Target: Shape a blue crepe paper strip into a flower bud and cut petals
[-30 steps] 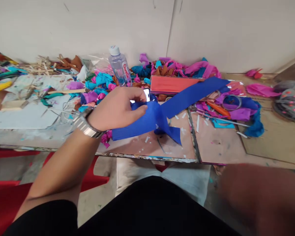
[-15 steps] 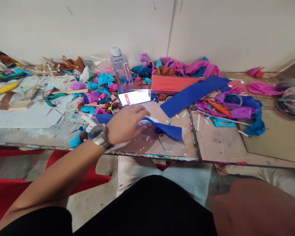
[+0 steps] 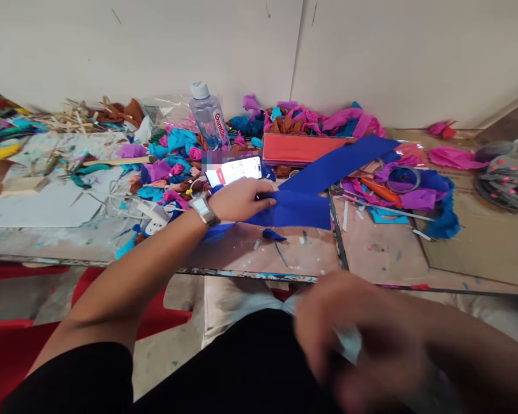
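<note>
My left hand [image 3: 242,200], with a watch [image 3: 204,208] on the wrist, is on a blue crepe paper strip [image 3: 300,210]. Its thumb lies over the strip's upper edge and the other fingers are mostly hidden, closed at the paper. A second blue strip [image 3: 341,164] slants away behind, across an orange-red pack [image 3: 304,149]. Below the held strip lies a small blue scrap [image 3: 274,234]. Over my lap, close to the camera, my right hand [image 3: 349,333] is smeared by motion; whether it holds anything is unclear.
Behind my left hand a lit phone [image 3: 237,169] leans near a clear bottle [image 3: 209,118]. Crumpled coloured paper [image 3: 172,167] spreads around them. A power strip [image 3: 155,224] with cables lies at left. Pliers [image 3: 84,175], a tape ring [image 3: 403,179] and a netted bundle [image 3: 507,178] are also on the table.
My left hand has shifted right and lies on the blue strip, which is now spread flatter and wider. My right hand has come in from the lower right corner towards the middle.
</note>
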Motion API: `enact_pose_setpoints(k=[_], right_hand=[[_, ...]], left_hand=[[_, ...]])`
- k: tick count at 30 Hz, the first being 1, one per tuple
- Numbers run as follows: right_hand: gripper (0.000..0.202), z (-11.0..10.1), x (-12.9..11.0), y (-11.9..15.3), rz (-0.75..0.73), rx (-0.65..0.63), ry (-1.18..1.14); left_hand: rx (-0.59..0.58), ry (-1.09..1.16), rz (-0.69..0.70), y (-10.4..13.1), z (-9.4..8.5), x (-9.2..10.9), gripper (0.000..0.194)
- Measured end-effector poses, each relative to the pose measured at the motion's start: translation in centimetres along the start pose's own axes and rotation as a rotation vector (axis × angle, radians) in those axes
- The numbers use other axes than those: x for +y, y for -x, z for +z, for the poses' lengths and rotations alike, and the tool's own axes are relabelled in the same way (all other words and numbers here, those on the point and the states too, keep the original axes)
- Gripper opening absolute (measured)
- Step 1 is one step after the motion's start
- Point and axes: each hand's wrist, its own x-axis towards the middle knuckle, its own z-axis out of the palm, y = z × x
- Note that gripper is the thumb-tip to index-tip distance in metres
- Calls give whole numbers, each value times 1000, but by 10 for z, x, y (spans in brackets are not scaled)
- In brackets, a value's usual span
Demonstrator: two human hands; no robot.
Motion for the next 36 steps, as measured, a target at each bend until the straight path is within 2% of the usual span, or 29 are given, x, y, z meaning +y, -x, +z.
enact_pose_setpoints(k=[2, 4, 6, 9, 11, 14, 16, 17, 18, 20, 23, 26, 28, 29, 32, 36], right_hand=[[28, -13, -7, -35, 144, -15, 255], [32, -23, -2, -63, 314, 43, 561], [42, -27, 11, -81, 352, 10, 683], [43, -22, 29, -90, 306, -47, 700], [36, -16, 34, -91, 301, -83, 670], [31, -15, 36, -93, 326, -86, 615], [30, -22, 40, -96, 336, -54, 569], [30, -29, 44, -97, 347, -36, 536], [28, -37, 49, -100, 358, 8, 507], [26, -56, 62, -106, 456, 120, 440], [26, -82, 86, -120, 589, 308, 300], [23, -96, 105, -139, 624, 475, -30], [21, -101, 112, -149, 681, 508, -263], [21, -102, 115, -154, 687, 520, -342], [20, -105, 119, -161, 665, 506, -466], [22, -107, 123, -165, 630, 408, -465]], left_hand=[[-49, 152, -9, -7, -9, -11, 36], [-41, 256, -58, -12, -15, -19, 42], [-23, 347, -86, -15, -17, -24, 44], [67, 514, -124, -14, -18, -24, 43], [193, 659, -165, -11, -19, -20, 42], [522, 836, -194, -2, -24, -10, 34], [767, 930, -130, 6, -32, -2, 28], [834, 985, -92, 11, -36, 2, 25], [909, 1047, -49, 17, -41, 6, 24], [983, 1177, -62, 29, -50, 11, 20], [1146, 1246, -36, 45, -56, 16, 16], [1211, 1294, -165, 60, -52, 20, 17], [1189, 1330, -322, 70, -45, 23, 26], [1128, 1346, -388, 75, -41, 24, 25], [1014, 1410, -478, 87, -29, 27, 32], [1076, 1398, -545, 103, -17, 27, 31]])
